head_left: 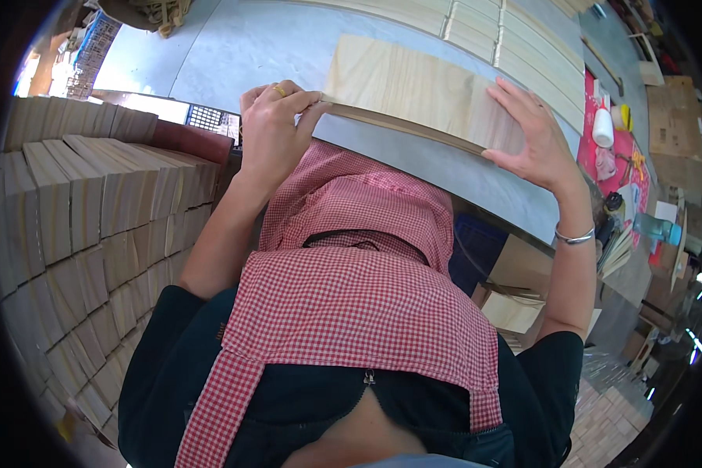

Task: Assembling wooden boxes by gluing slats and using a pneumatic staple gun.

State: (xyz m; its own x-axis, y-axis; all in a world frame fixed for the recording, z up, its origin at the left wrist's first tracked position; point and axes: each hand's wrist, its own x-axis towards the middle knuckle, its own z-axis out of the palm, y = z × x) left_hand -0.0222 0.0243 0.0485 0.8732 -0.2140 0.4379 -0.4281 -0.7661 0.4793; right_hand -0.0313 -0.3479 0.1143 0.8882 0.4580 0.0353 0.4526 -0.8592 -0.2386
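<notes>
A pale rectangular wooden board [413, 86], or a flat stack of them with a darker layered near edge, lies slantwise on the grey-blue tabletop [249, 54] in front of me. My right hand [532, 134] holds its right end, thumb at the near corner and fingers reaching over the top toward the far corner. At the near left corner, my left hand [279, 129] is closed in a pinch, thumb and fingertips against the wood's edge. Whether something small sits between those fingertips is hidden.
Stacked wooden blocks [86, 187] rise high on my left. Rows of pale wooden slats [515, 47] lie at the table's far right. Beyond its right edge are a white bottle [602, 127], yellow tape [622, 117], a clear bluish bottle [657, 228] and cardboard [676, 117].
</notes>
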